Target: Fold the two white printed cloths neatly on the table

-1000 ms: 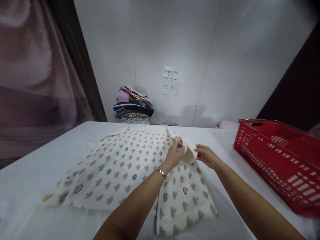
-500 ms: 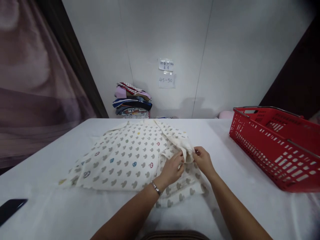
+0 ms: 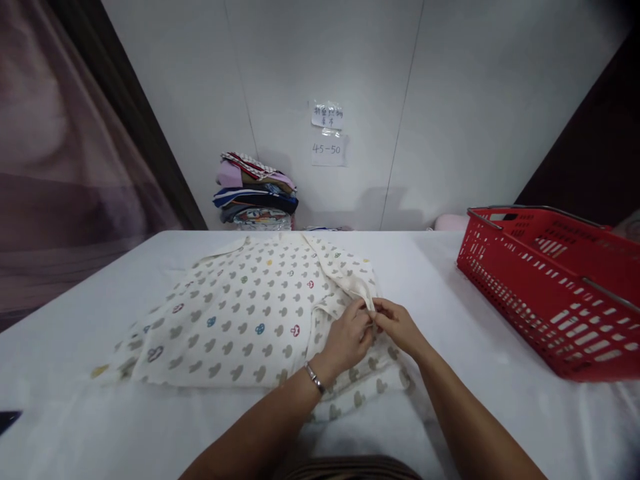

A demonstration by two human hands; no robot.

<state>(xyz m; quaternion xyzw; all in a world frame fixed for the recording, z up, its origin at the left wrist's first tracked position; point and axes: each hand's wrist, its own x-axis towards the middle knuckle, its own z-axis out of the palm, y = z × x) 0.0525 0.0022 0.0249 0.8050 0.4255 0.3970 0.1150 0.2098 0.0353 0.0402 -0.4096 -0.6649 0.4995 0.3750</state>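
A cream cloth garment (image 3: pixel 240 307) printed with grey, red and blue mushrooms lies spread over the white table. Its right part is partly turned over, with a pale edge strip lifted up. My left hand (image 3: pixel 350 337), a silver band at its wrist, pinches this edge near the garment's right side. Right beside it my right hand (image 3: pixel 397 325) has its fingers closed on the same edge, the fingertips of both hands almost touching. The exact shape of the gripped part is hidden behind the fingers.
A red plastic basket (image 3: pixel 540 293) stands on the right of the white table (image 3: pixel 430 267). Behind the table's far edge rises a stack of folded clothes (image 3: pixel 257 193). Paper signs (image 3: pixel 329 150) hang on the wall. A dark flat object (image 3: pixel 7 420) lies at the left edge.
My right hand has moved left, closing the gap to my left hand, and the edge between them is now drawn together. The view has shifted slightly.
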